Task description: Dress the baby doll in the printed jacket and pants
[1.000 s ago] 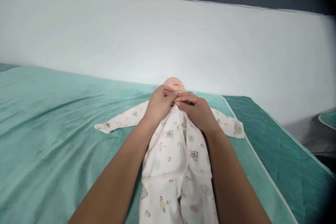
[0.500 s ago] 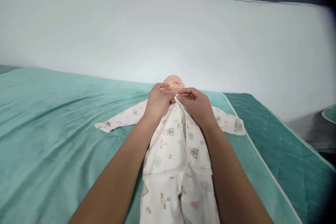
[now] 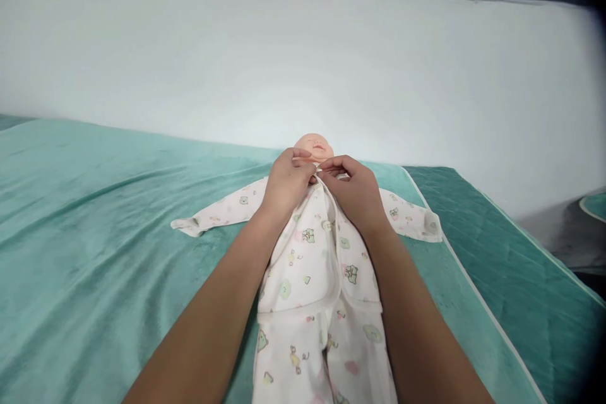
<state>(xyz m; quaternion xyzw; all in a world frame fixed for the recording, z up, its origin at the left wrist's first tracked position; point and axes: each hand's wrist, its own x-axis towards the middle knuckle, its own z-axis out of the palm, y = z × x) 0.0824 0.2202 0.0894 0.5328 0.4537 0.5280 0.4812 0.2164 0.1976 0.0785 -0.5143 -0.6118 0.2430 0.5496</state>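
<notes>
A baby doll point(image 3: 316, 146) lies on its back on a teal blanket point(image 3: 95, 233), head away from me. It wears a white printed sleepsuit point(image 3: 312, 278) with small animal figures and spread sleeves. My left hand point(image 3: 285, 185) and my right hand point(image 3: 356, 194) meet at the collar just below the doll's chin. Both pinch the two edges of the sleepsuit's front opening together. A small button point(image 3: 326, 225) shows lower on the placket, between my wrists.
The teal blanket has a white piped edge point(image 3: 468, 290) on the right, over a darker quilted teal mat point(image 3: 521, 290). A white wall point(image 3: 303, 57) rises right behind the doll's head. Dark floor shows at the far right.
My hands have shifted slightly up toward the doll's chin and drawn the collar edges closer together. The doll and blanket stay in place.
</notes>
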